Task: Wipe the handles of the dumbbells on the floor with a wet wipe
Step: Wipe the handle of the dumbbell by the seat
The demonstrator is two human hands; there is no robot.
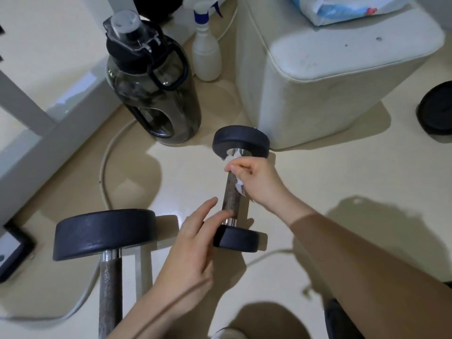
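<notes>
A small dumbbell [230,201] with black ends and a knurled metal handle lies on the cream floor in the middle. My right hand [254,178] grips the upper part of its handle with a white wet wipe [239,185] wrapped under the fingers. My left hand [195,241] has straight fingers that touch the handle's lower end and the near black weight. A bigger dumbbell [110,245] lies at the lower left, its handle running toward me.
A dark water jug [151,94] and a white spray bottle [206,50] stand behind. A cream padded stool [330,81] with a wipes pack [342,8] is at the right. A white cable [105,172] curves across the floor; a black disc [437,108] lies far right.
</notes>
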